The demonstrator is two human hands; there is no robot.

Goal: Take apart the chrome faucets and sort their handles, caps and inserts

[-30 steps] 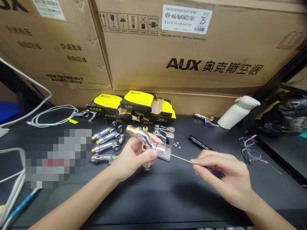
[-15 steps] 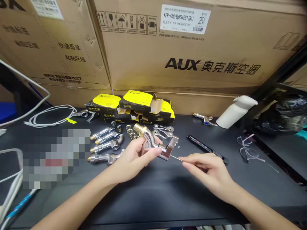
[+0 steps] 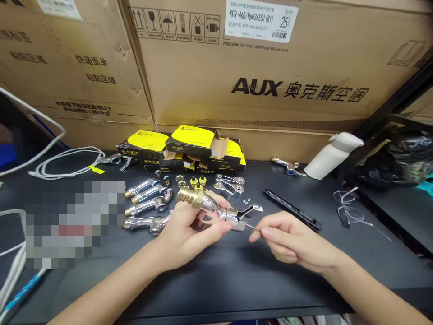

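Observation:
My left hand (image 3: 189,230) grips a chrome faucet body (image 3: 213,208) with a brass threaded end, held a little above the black table (image 3: 237,275). A chrome lever handle sits on the faucet's right end. My right hand (image 3: 291,241) pinches a thin metal rod (image 3: 252,227), its tip touching that lever end. Several more chrome faucet bodies (image 3: 149,203) lie in a row to the left of my left hand. Two loose chrome handles (image 3: 230,183) and small brass and yellow rings (image 3: 198,181) lie just behind the held faucet.
Yellow-and-black small boxes (image 3: 189,146) stand at the back, in front of large cardboard cartons (image 3: 270,67). A black marker pen (image 3: 292,210), a white bottle (image 3: 333,155) on its side and another faucet (image 3: 287,166) lie to the right. White cables (image 3: 67,164) are at the left.
My right hand has moved left toward the faucet, so less of the thin rod shows. My left hand has turned the faucet, and the lever now points right and lies flatter.

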